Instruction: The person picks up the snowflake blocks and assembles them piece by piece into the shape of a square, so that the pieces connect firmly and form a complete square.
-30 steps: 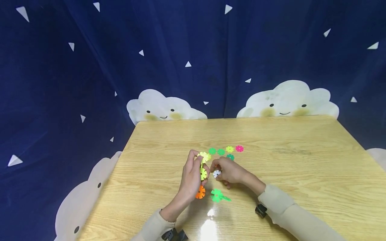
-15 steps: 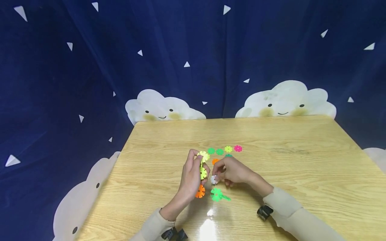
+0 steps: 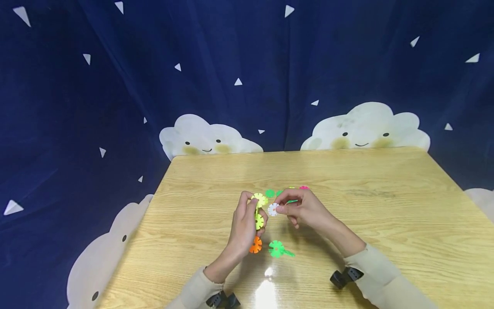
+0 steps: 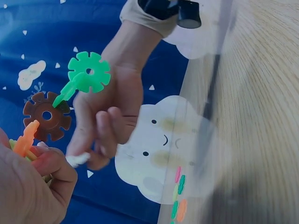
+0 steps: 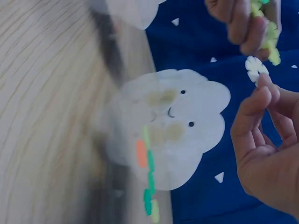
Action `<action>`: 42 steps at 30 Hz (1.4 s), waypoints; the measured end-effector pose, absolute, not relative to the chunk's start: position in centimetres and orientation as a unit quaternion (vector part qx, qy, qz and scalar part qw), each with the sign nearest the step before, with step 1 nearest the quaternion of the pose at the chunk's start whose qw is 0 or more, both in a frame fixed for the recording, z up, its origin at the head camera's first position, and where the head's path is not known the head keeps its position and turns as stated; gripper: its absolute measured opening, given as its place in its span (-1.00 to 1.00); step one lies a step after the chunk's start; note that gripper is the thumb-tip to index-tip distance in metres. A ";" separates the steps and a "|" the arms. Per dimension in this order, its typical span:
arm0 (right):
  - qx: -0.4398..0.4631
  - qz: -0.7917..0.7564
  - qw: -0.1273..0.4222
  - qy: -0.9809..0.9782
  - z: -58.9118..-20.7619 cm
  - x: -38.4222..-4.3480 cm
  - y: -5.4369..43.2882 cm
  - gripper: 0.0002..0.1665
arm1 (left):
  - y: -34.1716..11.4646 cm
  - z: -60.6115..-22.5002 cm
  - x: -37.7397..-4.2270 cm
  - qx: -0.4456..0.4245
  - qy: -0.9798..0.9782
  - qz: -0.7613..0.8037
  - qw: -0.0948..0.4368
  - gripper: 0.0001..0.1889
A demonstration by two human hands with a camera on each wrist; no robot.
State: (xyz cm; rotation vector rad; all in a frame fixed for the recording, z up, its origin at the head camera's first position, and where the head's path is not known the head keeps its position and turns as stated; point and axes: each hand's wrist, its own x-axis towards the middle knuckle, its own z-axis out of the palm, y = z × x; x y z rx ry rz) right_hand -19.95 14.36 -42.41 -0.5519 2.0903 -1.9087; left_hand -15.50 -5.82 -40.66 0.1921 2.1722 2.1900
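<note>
My left hand (image 3: 244, 221) grips a chain of notched snowflake discs. A yellow disc (image 3: 259, 200) stands at its fingertips, and another yellow disc (image 3: 259, 221) shows beside the palm. Below the hand is an orange disc (image 3: 255, 244), with a green disc (image 3: 276, 249) and a second green one set edgewise to it. Seen from the left wrist, the green disc (image 4: 89, 71) and a brownish disc (image 4: 46, 115) hang above the table. My right hand (image 3: 308, 210) pinches a white disc (image 5: 256, 70) between thumb and finger, just right of the yellow discs and apart from them.
Loose discs lie on the wooden table (image 3: 386, 193) beyond my hands: a green disc (image 3: 269, 193), a pink disc (image 3: 304, 187) and several others partly behind the right hand. A dark blue curtain (image 3: 231, 43) with clouds rises behind the table's far edge.
My right hand first dips slightly toward me with the white disc, then lifts it away toward the upper yellow disc, covering some loose discs. The left hand stays nearly still.
</note>
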 end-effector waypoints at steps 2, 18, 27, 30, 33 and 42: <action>-0.186 -0.672 0.111 0.708 -41.9 -19.7 14.2 -0.82 | -5.8 -40.6 -15.5 0.059 0.701 0.710 0.026 -0.81; -0.163 -0.646 -0.035 0.745 -39.5 -17.5 12.8 -0.89 | -5.7 -40.4 -15.6 0.065 0.693 0.717 0.034 -0.78; -0.172 -0.616 -0.078 0.765 -39.4 -17.3 12.5 -0.90 | -5.6 -40.4 -15.5 0.070 0.695 0.715 0.033 -0.76; -0.182 -0.608 -0.097 0.767 -39.5 -17.2 12.4 -0.90 | -5.6 -40.5 -15.5 0.071 0.697 0.713 0.034 -0.75; -0.189 -0.605 -0.120 0.764 -39.7 -17.2 12.2 -0.89 | -5.5 -40.6 -15.5 0.073 0.700 0.710 0.034 -0.71; -0.192 -0.600 -0.191 0.753 -40.1 -16.8 11.5 -0.83 | -5.2 -40.4 -15.2 0.067 0.684 0.726 0.037 -0.64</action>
